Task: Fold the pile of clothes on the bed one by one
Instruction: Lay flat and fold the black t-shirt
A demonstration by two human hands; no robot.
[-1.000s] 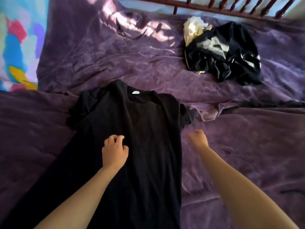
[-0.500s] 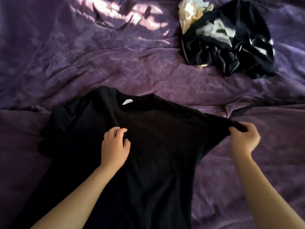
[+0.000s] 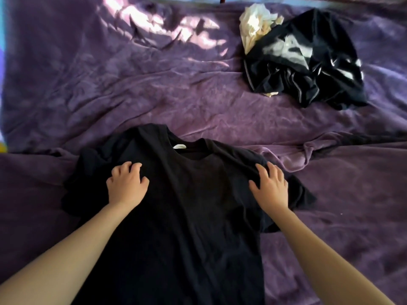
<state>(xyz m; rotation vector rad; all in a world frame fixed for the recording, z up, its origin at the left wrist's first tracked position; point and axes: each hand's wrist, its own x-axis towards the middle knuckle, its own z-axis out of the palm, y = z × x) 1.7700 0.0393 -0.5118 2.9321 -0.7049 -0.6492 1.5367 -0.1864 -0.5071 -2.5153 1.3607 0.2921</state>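
Head view: left hand (image 3: 127,186), right hand (image 3: 270,187) pressed flat on black t-shirt (image 3: 193,212) (nothing gripped) — risk of crooked fold from bunched sleeve (image 3: 86,172).

A black T-shirt (image 3: 198,205) of matt, soft cloth, lightly creased, lies on the bed's purple cover (image 3: 132,95), a plush, velvety fabric with a faint sheen where sunlight strikes its wrinkles. Behind it, the heap of dark clothes (image 3: 308,62) shows slick, glossy fabric with pale shiny patches. The cream cloth (image 3: 255,25) touching it is matt and crumpled.
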